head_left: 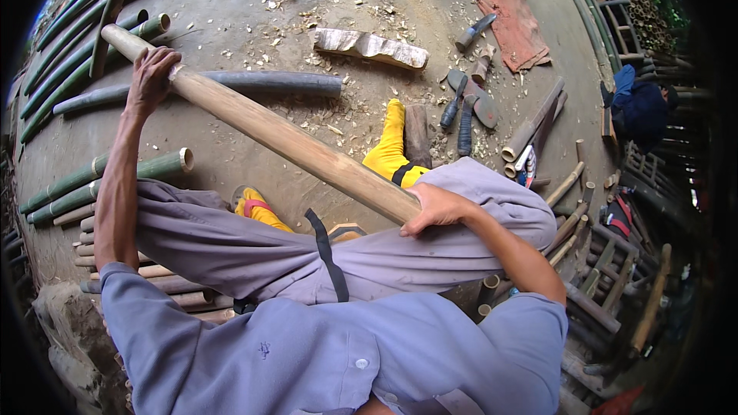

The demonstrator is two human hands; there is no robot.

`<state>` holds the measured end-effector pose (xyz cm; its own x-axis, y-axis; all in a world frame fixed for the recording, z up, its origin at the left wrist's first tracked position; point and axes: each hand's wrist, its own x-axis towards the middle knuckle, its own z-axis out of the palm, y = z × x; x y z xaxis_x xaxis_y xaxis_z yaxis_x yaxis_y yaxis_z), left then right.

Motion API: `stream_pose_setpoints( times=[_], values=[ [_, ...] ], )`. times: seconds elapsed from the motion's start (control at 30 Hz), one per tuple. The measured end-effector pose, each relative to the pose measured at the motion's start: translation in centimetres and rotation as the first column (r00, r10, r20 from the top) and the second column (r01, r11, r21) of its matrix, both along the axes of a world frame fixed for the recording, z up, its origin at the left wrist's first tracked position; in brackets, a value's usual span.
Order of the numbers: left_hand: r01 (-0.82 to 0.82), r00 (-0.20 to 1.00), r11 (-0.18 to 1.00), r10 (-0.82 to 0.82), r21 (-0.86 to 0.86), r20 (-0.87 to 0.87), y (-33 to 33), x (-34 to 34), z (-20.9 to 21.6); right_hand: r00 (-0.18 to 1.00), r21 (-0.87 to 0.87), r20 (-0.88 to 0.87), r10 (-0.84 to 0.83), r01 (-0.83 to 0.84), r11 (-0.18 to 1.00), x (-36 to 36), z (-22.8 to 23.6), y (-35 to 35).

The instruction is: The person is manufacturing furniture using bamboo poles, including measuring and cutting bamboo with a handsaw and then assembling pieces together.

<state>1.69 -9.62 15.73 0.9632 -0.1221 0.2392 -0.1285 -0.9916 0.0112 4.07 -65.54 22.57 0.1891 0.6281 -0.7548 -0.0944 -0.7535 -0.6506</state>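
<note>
A long bamboo pole (284, 134), pale and scraped of its green skin, slants across in front of me from far left down to my right knee. Near its far end my left hand (156, 75) is closed round it. The near end lies in the grip of my right hand (435, 210), thumb along its side, just above my right thigh. Beneath the pole a dark grey bamboo length (261, 83) rests on the ground. Knives with dark wrapped handles (465, 127) lie beyond my right knee, out of reach of both hands.
Green bamboo poles (77, 61) lie at the far left, with more cut lengths (146, 165) nearer. A split log (370, 48) lies ahead amid wood chips. A red cloth strip (511, 23) and another blade (475, 31) are far right. Bamboo frames (615, 277) stand at right.
</note>
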Motion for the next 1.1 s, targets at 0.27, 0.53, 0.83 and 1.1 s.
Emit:
stream_pose_setpoints(
  times=[0.27, 0.53, 0.83, 1.1],
  values=[
    [0.044, 0.988, 0.999, -0.046, 0.018, 0.149, -2.1, 0.4, 2.1, 0.683, -0.106, 0.730, -0.007, 0.124, 0.987, 2.6, 5.7, -0.8],
    [0.147, 0.957, 0.953, -0.069, -0.266, 0.283, -13.7, 4.9, 9.4, -0.506, 0.811, 0.497, -0.705, -0.017, 0.584, 6.4, 17.9, -9.6],
    [0.326, 0.943, 0.581, -0.260, -0.746, 0.209, -29.9, 9.3, 23.1, 0.560, 0.915, 0.236, -0.794, 0.146, 0.375, 3.5, 7.5, 11.2],
    [0.467, 0.845, 0.100, -0.345, -0.879, 0.409, -29.7, 11.0, 20.7, 0.390, 0.957, -0.072, -0.918, 0.287, 0.046, 7.5, 6.7, 12.2]
  ],
)
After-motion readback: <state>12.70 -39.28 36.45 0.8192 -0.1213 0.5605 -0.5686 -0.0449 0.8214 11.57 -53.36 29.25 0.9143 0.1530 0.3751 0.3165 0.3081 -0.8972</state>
